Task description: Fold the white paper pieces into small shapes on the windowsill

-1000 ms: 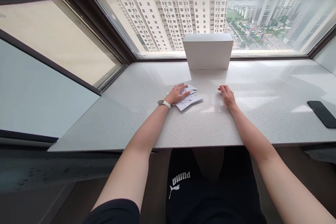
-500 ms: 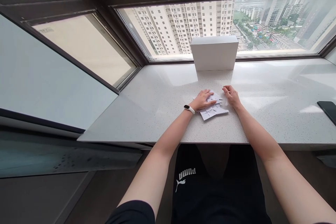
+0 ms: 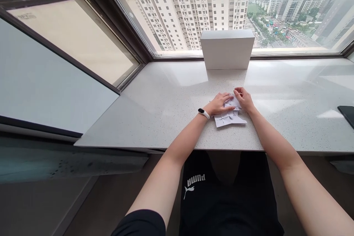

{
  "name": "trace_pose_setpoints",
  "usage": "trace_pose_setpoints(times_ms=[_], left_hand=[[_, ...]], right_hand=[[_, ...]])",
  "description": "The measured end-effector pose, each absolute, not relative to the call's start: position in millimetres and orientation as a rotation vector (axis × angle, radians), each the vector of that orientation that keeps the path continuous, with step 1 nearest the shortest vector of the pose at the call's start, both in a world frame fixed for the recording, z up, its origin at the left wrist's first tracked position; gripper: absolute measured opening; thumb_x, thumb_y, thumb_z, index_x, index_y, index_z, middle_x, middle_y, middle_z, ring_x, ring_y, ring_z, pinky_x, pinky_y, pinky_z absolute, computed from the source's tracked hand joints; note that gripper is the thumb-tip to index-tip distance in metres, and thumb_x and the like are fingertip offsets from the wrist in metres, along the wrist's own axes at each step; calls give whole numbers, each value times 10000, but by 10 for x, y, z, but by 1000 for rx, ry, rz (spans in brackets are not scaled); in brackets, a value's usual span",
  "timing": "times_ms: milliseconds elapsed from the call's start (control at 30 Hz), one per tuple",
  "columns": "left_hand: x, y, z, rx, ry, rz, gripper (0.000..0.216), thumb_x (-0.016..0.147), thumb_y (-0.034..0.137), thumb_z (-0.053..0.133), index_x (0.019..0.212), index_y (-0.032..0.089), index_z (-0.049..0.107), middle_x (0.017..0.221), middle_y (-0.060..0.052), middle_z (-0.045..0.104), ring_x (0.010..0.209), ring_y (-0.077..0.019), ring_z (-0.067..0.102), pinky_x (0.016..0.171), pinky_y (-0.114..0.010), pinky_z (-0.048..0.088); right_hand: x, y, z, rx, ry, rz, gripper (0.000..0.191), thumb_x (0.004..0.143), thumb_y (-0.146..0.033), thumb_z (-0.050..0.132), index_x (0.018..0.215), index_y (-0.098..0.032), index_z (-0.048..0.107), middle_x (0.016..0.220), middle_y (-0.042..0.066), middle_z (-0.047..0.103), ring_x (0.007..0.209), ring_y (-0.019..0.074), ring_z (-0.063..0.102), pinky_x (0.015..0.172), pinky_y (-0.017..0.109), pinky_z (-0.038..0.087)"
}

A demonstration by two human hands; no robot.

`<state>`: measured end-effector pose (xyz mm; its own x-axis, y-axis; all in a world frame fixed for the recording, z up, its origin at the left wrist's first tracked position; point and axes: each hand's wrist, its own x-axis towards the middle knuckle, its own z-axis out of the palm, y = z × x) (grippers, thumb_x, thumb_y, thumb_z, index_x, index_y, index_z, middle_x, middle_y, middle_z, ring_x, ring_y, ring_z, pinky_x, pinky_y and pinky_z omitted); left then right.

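Note:
A folded piece of white paper with creases and cut flaps lies on the pale speckled sill. My left hand rests flat over its upper left part, fingers stretched out, covering some of the flaps. At the upper right edge of the paper, my right hand has its fingers curled in, thumb and forefinger together. A bit of white shows between them, seemingly the paper's edge. A white band with a dark display is on my left wrist.
Behind the paper, a white box stands upright against the window. A dark phone lies at the right end of the sill. The sill's front edge runs just above my legs.
My left hand has slid slightly right with the paper. My right hand's fingers now meet the paper's upper right edge, where before there was a gap. The view has tilted down a little.

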<state>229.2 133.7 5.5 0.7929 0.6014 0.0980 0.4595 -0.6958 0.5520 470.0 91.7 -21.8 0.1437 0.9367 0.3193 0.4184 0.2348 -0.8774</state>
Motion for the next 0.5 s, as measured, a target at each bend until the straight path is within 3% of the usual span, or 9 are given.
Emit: trace_pose_setpoints(times_ms=[100, 300, 500], left_hand=[[2118, 1345, 88, 2364, 771, 502, 831, 1162, 820, 600, 1777, 265, 675, 1884, -156, 624, 1782, -406, 549, 1516, -615, 400], [1800, 1377, 184, 2336, 847, 689, 811, 1173, 862, 535, 1624, 228, 763, 1702, -183, 766, 1626, -412, 684, 1426, -604, 508], [1842, 1381, 131, 2442, 918, 554, 701, 1095, 736, 759, 1578, 228, 788, 1655, -190, 772, 1584, -450, 674, 1402, -647, 505]], right_hand=[[4681, 901, -215, -1370, -1488, 632, 735, 1081, -922, 616, 1327, -252, 790, 1437, 201, 870, 1341, 380, 816, 1210, 598, 653], [4645, 853, -179, -1379, -1625, 571, 561, 1135, -743, 674, 1388, -258, 799, 1507, 196, 848, 1451, 406, 766, 1294, 632, 590], [4713, 770, -77, -1438, -1798, 513, 466, 1126, -575, 740, 1436, -232, 802, 1502, 215, 832, 1466, 446, 724, 1272, 647, 586]])
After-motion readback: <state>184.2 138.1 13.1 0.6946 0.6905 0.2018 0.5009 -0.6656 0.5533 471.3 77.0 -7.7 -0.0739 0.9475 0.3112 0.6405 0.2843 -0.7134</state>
